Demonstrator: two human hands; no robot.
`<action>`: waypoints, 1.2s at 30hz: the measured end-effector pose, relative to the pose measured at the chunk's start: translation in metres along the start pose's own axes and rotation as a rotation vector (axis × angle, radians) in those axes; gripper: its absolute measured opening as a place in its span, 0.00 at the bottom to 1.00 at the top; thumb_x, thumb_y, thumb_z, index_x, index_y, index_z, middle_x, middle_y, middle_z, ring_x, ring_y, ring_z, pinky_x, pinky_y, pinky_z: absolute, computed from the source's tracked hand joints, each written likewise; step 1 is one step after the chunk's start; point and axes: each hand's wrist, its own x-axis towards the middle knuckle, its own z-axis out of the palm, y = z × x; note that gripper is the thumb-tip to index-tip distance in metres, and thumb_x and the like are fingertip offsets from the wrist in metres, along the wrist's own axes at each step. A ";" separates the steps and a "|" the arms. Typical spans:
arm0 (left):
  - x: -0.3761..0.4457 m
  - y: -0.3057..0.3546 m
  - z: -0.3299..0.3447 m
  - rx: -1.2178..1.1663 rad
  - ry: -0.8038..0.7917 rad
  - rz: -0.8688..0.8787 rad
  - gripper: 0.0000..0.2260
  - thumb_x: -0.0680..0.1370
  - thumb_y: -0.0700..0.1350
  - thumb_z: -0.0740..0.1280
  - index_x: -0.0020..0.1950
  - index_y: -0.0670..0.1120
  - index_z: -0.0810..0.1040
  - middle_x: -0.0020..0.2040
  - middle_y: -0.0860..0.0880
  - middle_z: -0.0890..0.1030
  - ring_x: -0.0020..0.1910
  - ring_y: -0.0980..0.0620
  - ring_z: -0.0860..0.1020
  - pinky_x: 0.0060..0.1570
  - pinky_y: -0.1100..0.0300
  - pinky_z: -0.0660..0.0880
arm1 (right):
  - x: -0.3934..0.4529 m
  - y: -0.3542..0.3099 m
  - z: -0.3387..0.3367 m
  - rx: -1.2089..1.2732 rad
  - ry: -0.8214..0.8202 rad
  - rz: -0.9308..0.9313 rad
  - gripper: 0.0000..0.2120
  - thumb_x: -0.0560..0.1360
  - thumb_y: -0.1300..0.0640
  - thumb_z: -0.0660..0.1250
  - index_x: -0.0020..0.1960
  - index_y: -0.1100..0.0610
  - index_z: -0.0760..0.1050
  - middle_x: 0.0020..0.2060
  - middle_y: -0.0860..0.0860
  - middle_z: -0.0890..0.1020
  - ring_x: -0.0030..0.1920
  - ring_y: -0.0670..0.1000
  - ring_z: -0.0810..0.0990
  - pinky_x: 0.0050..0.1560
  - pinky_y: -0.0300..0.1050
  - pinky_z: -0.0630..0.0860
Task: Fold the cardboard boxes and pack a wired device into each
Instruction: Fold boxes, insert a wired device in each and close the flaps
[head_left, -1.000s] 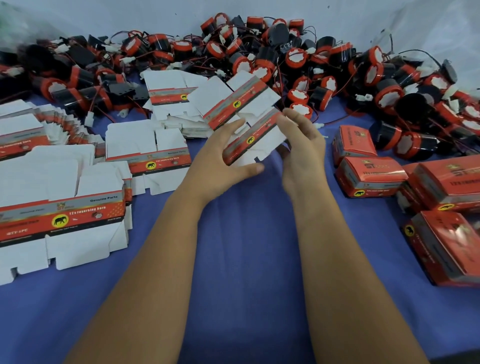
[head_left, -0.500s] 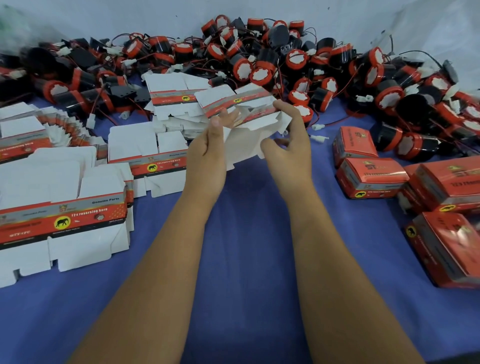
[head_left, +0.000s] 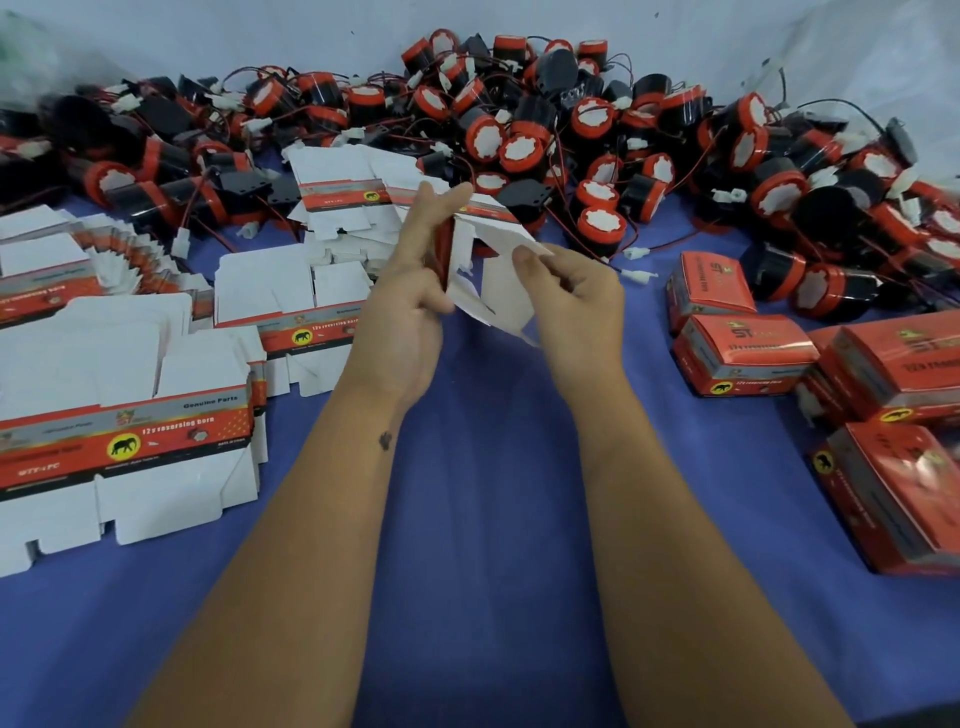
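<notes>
A half-folded cardboard box (head_left: 488, 270), white inside with a red printed band, hangs in the air above the blue cloth between both hands. My left hand (head_left: 410, 291) holds its left side, two fingers raised straight along the red panel and the lower fingers curled round a flap. My right hand (head_left: 571, 296) pinches a white flap on its right side between thumb and fingers. A big heap of red-and-black wired devices (head_left: 597, 156) lies along the back of the table.
Stacks of flat box blanks (head_left: 124, 395) cover the left side, with more blanks (head_left: 337, 187) behind the hands. Several closed red boxes (head_left: 743, 353) sit at the right. The blue cloth (head_left: 493, 519) lies under my forearms.
The box blank has gone from flat and held out wide to bent up between my hands. Both hands have drawn closer together and the flaps now stand open.
</notes>
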 end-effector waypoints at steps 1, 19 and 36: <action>0.001 -0.002 -0.002 0.140 -0.009 0.008 0.36 0.63 0.31 0.55 0.68 0.55 0.72 0.81 0.53 0.55 0.78 0.58 0.56 0.71 0.56 0.67 | 0.001 0.000 -0.001 0.011 0.015 0.009 0.13 0.78 0.55 0.66 0.36 0.45 0.79 0.31 0.39 0.80 0.36 0.42 0.76 0.36 0.40 0.72; -0.002 -0.004 -0.005 0.473 0.400 0.074 0.09 0.83 0.52 0.62 0.60 0.52 0.75 0.57 0.54 0.82 0.56 0.59 0.80 0.54 0.65 0.76 | 0.002 -0.002 0.001 0.299 -0.340 0.052 0.21 0.73 0.59 0.68 0.67 0.54 0.74 0.59 0.49 0.80 0.58 0.47 0.77 0.57 0.41 0.76; 0.000 -0.016 0.006 0.297 0.036 -0.120 0.13 0.82 0.59 0.55 0.63 0.61 0.74 0.65 0.56 0.78 0.66 0.61 0.73 0.67 0.62 0.69 | 0.002 -0.005 0.007 0.327 -0.042 0.233 0.11 0.79 0.63 0.61 0.46 0.49 0.77 0.50 0.55 0.81 0.54 0.57 0.79 0.55 0.54 0.77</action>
